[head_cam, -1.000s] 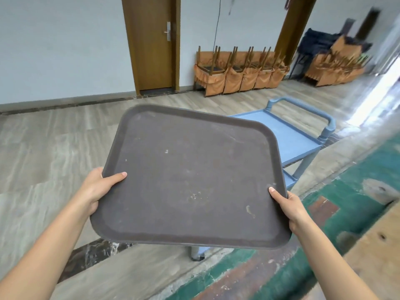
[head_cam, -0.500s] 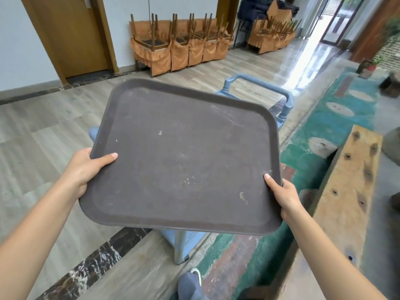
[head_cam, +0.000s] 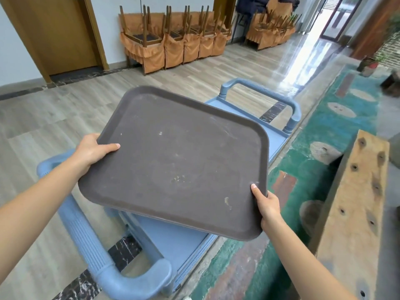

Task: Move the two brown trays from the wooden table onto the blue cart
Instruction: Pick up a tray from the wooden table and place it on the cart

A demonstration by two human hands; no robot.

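A brown tray (head_cam: 179,161) is gripped at its left edge by the left hand (head_cam: 92,151) and at its right edge by the right hand (head_cam: 267,203), apparently held clear above the blue cart (head_cam: 173,239).

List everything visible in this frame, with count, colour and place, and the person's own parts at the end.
brown tray: one, dark brown, held in the air over the cart
cart: one, blue, handles at both ends, below the tray
wooden table: one, pale wood with dark knots, at right
stacked chairs: two groups, orange covers, against the far wall
door: one, brown wood, far left
potted plant: one, far right, blurred
left hand: grips the tray's left edge
right hand: grips the tray's near right corner
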